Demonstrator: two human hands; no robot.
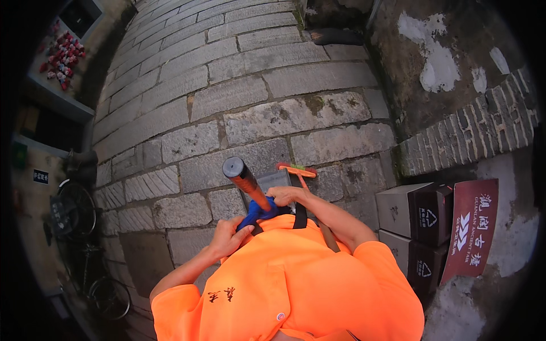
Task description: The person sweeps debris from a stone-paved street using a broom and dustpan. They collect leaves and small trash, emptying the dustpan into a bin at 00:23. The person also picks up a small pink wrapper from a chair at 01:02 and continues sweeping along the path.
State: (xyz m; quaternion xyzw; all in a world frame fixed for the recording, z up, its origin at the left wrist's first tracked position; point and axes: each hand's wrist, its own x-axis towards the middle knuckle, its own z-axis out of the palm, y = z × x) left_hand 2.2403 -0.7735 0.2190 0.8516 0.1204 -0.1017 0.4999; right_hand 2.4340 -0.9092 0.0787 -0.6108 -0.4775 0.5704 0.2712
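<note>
In front of my waist a pole (248, 182) with a dark round end and a brownish-orange shaft stands tilted up toward me. Blue material (260, 211), perhaps cloth or a bag, is bunched around its lower part. My left hand (227, 234) is closed on the left edge of this blue material. On its other side my right hand (284, 195) has its fingers curled at the blue material, their tips partly hidden. Just beyond, a broom (297, 170) with an orange head lies beside a grey dustpan-like piece (274, 179), partly covered by my right hand.
Stone paving (239, 96) runs ahead. To the right stand two-part waste bins (401, 210) and a dark red sign (471, 230), near a low brick edge (469, 128). A bicycle (108, 295) leans at the left, by a wall with red flowers (63, 59).
</note>
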